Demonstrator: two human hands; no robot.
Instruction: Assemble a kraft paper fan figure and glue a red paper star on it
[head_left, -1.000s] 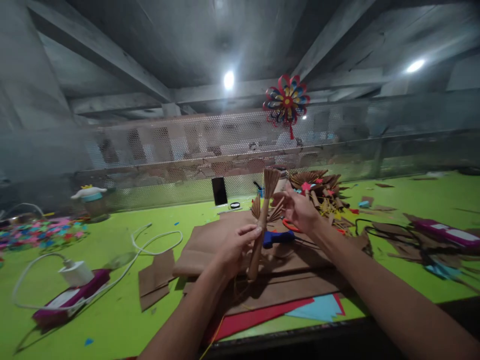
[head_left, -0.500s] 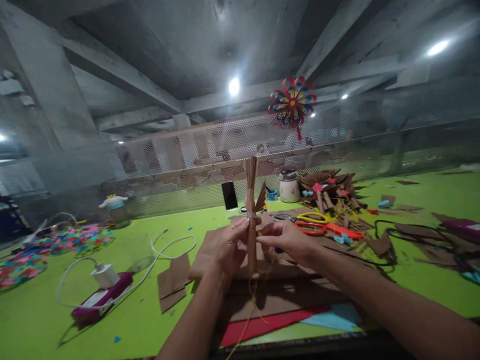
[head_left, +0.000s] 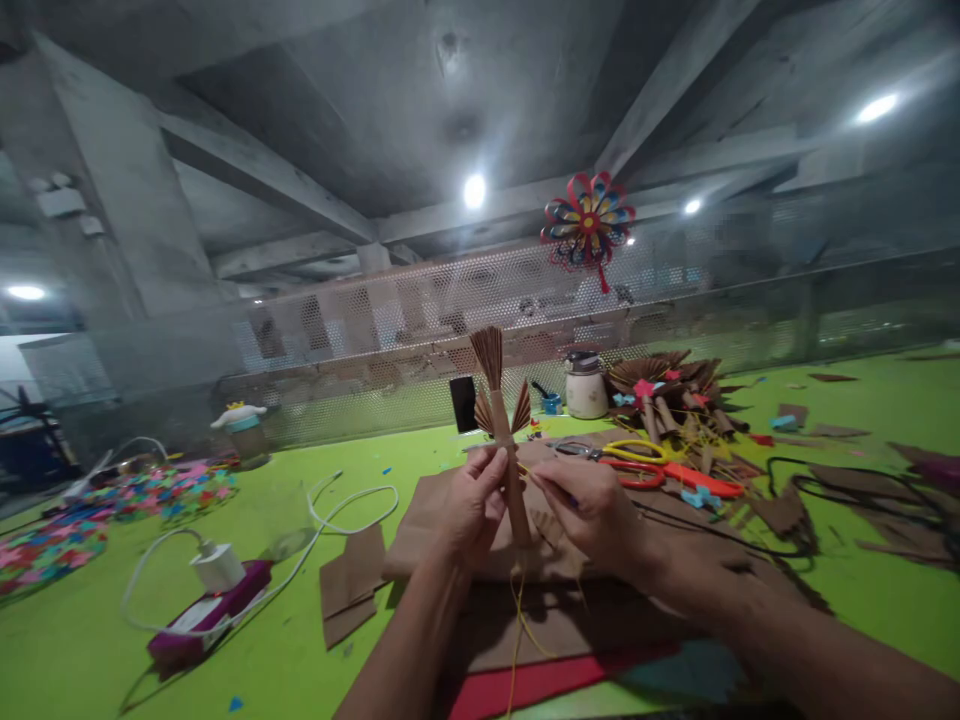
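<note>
My left hand (head_left: pixel 476 495) grips a brown rolled-paper figure (head_left: pixel 516 500) at its middle, thumb across the front. The figure stands nearly upright, with a pleated fan at its top and a smaller one on each side. Yellow string (head_left: pixel 519 620) hangs from its lower end. Just right of the roll, my right hand (head_left: pixel 589 500) has thumb and forefinger pinched on a bit of yellow string. Brown paper sheets (head_left: pixel 420 525) lie beneath both hands, over a red sheet (head_left: pixel 525 690).
Scissors with yellow handles (head_left: pixel 637 450) and others in red-orange lie to the right, near a pile of brown paper figures (head_left: pixel 660 390). A flask (head_left: pixel 585 385) and a phone (head_left: pixel 463 404) stand behind. At left are a purple power strip (head_left: pixel 210 615), white cable and colourful paper stars (head_left: pixel 172 490).
The paper figure has turned and tilted, so both side fans now show. My right hand has moved slightly right and turned, its fingers more curled. The view has shifted a little.
</note>
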